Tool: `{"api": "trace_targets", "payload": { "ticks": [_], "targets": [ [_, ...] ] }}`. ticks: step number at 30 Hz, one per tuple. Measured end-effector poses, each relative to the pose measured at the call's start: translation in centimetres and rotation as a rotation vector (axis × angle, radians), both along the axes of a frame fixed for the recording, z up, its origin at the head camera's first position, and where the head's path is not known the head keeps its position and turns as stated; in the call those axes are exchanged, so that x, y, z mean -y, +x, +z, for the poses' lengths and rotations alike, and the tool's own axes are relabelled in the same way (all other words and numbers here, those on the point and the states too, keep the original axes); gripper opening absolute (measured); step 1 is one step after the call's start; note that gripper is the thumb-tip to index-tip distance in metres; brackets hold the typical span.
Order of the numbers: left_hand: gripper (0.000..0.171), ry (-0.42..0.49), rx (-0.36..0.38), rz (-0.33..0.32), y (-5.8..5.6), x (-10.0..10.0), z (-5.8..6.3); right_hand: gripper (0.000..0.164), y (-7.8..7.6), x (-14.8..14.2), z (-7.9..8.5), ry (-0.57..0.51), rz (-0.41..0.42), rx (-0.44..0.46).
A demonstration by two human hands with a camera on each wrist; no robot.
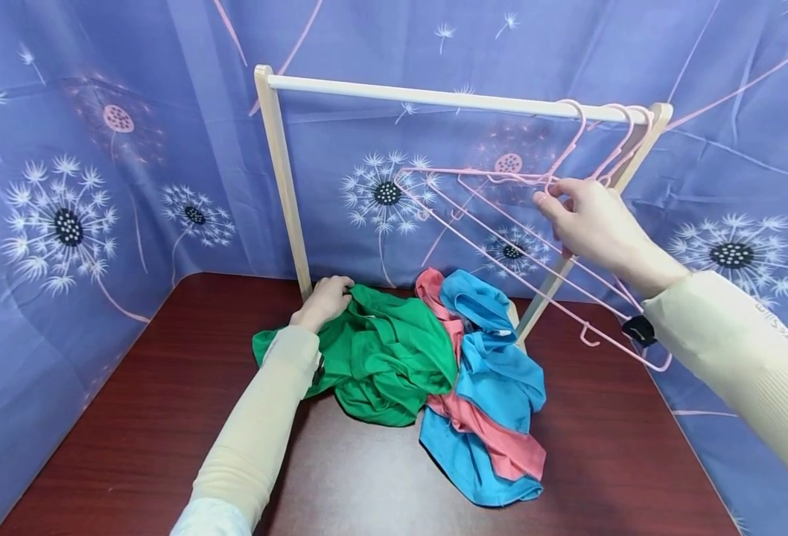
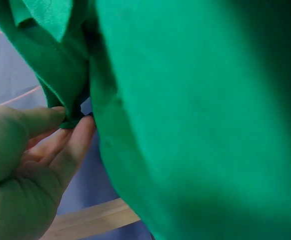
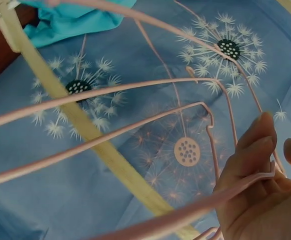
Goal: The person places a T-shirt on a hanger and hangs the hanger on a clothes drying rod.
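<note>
A crumpled green garment (image 1: 394,350) lies on the table, and my left hand (image 1: 327,301) is at its back left corner. In the left wrist view, the thumb and fingers pinch an edge of the green cloth (image 2: 185,125). Raised at the right, my right hand (image 1: 595,227) holds the front pink hanger (image 1: 481,173) just below its hook. That hook is over the white rail (image 1: 407,92) of a small wooden rack. In the right wrist view, the fingers (image 3: 250,155) curl round the hanger's neck, and part of the palm is out of frame.
More pink hangers hang behind the held one, near the rack's right post (image 1: 635,149). A blue garment (image 1: 501,380) and a coral-red garment (image 1: 501,443) lie tangled to the right of the green one. The rack's left post (image 1: 280,179) stands behind my left hand. A dandelion-print curtain (image 1: 132,45) encloses the table.
</note>
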State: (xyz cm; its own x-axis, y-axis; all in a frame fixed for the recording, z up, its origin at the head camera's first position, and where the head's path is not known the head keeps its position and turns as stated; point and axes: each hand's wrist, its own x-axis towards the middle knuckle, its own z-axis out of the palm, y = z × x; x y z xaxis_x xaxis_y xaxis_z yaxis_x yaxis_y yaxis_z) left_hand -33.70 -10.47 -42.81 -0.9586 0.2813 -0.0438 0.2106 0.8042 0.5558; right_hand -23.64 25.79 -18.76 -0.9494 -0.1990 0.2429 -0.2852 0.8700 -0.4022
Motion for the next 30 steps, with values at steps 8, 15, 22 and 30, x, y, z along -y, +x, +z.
{"api": "trace_targets", "payload": {
  "ticks": [8,15,22,30],
  "targets": [
    [0.029,0.071,-0.057,0.036,-0.2,0.1,-0.5,0.057,-0.8,0.6,0.1,-0.063,-0.056,0.027],
    [0.022,0.092,-0.113,0.054,-0.3,0.1,-0.7,0.047,-1.5,0.7,-0.4,-0.063,-0.092,-0.108],
    [0.021,0.133,-0.131,0.09,-0.2,0.0,-0.8,0.045,-1.4,0.8,-0.4,-0.091,-0.089,-0.164],
    [0.008,0.217,-0.198,0.068,-0.2,0.1,-0.3,0.045,-0.6,0.0,0.8,-0.103,-0.104,-0.191]
  ]
}}
